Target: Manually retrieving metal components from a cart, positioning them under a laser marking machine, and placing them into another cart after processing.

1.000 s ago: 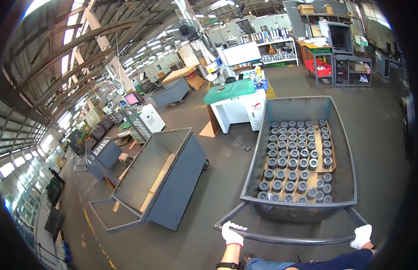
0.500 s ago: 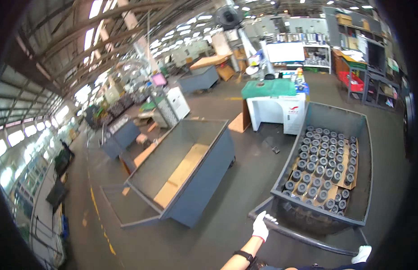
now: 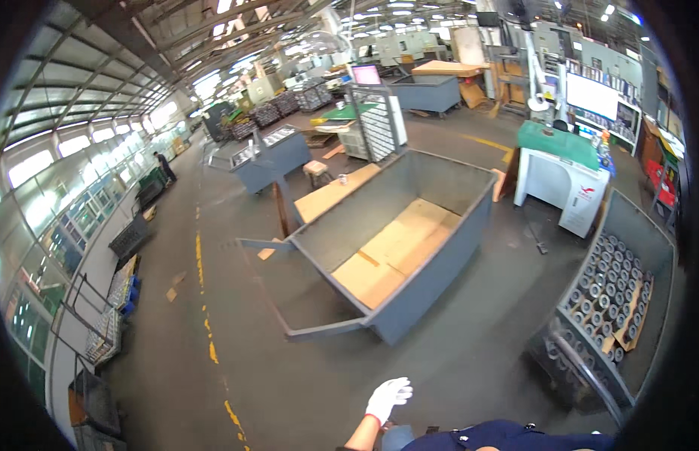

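My left hand (image 3: 388, 398), in a white glove with a red cuff edge, hangs over the floor in front of my body. Nothing is in it and its fingers are apart. My right hand does not show. To the right stands a grey metal cart (image 3: 633, 227) holding rows of dark cylindrical metal parts (image 3: 603, 301) on cardboard. Its curved push handle (image 3: 586, 370) faces me, well to the right of my left hand. Ahead is a second grey cart (image 3: 439, 279), with only cardboard (image 3: 409, 244) on its bottom and its handle frame (image 3: 327, 328) low toward the left.
A white desk with a green top (image 3: 556, 146) stands beyond the carts. Another grey cart (image 3: 272, 164) and a stool (image 3: 316, 171) lie farther off. A yellow line (image 3: 208, 323) runs along the floor at left, with racks near the wall. A person (image 3: 165, 167) stands far left.
My left hand has let go of the loaded cart's handle and is off it. The view has swung left, so the carts appear farther right. My right hand has gone out of view.
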A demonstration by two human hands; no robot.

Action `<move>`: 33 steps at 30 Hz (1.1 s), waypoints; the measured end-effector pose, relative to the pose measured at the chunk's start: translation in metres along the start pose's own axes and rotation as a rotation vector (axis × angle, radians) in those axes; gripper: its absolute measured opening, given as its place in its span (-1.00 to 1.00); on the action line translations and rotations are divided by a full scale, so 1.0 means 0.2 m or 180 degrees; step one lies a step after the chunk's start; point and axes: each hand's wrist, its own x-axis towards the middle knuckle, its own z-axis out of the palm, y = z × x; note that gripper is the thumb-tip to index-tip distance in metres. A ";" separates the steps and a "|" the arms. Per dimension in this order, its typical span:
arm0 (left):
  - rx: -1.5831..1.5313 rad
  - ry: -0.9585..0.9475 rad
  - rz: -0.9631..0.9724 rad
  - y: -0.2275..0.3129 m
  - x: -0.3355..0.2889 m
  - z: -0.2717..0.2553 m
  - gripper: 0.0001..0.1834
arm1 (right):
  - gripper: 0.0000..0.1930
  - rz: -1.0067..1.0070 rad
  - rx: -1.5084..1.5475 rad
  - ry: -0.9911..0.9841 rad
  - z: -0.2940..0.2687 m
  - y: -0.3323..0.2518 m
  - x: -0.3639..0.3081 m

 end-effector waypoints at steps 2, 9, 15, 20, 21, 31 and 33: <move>-0.0430 0.0709 0.0347 0.09 -0.14 -0.38 -0.55 | -0.61 -0.0796 0.0147 -0.0093 0.34 -0.26 0.37; -0.1254 0.2293 0.0970 0.34 -0.41 -1.21 -0.65 | -0.51 -0.3310 0.1140 0.0044 -0.80 -2.49 -0.56; 0.1527 0.2461 0.1133 0.90 -0.37 -1.35 -0.53 | -0.43 -0.4366 0.0673 0.0682 -1.30 -3.16 -1.21; 0.2898 0.2349 0.1983 1.23 -0.17 -1.33 -0.59 | -0.56 -0.5231 0.0894 0.0833 -1.38 -3.57 -1.49; 0.3000 0.2431 0.2517 1.30 -0.20 -1.27 -0.61 | -0.55 -0.5226 0.1031 0.0838 -1.38 -3.63 -1.56; 0.3665 0.1968 0.2236 1.80 0.31 -1.87 -0.63 | -0.44 -0.4716 0.1991 0.0620 -1.15 -4.17 -1.71; 0.4916 0.0904 0.3576 1.96 0.35 -1.99 -0.57 | -0.42 -0.4691 0.1769 0.0812 -1.16 -4.15 -1.76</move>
